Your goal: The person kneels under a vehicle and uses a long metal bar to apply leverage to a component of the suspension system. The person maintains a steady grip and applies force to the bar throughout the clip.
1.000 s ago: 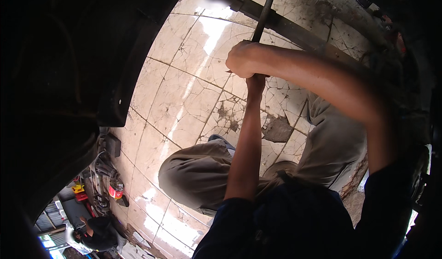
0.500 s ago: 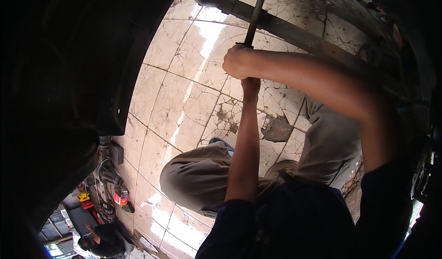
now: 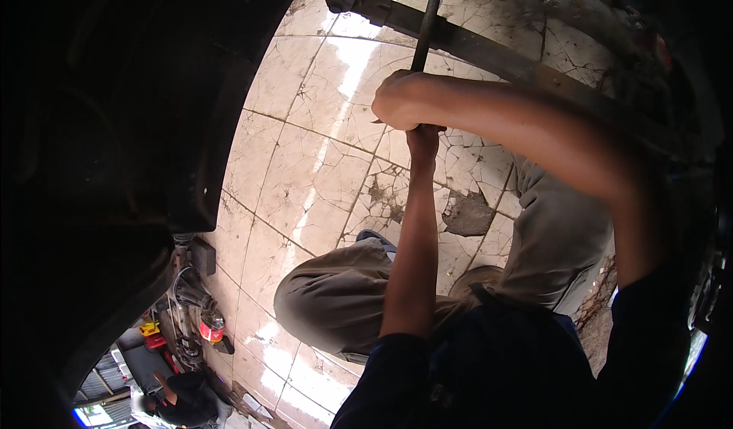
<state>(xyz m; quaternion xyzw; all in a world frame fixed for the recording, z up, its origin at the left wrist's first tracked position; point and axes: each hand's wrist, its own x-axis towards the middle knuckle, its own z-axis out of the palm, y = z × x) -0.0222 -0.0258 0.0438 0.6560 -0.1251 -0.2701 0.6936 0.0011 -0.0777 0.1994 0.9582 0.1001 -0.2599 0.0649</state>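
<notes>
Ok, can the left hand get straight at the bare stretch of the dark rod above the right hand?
Probably not straight up: the right hand appears closed around the dark rod, between its bare stretch and the left hand. A way around it looks possible.

The rod (image 3: pixel 425 40) looks dull metal, the floor tiles (image 3: pixel 305 158) cracked, the trousers (image 3: pixel 328 295) matt cloth.
</notes>
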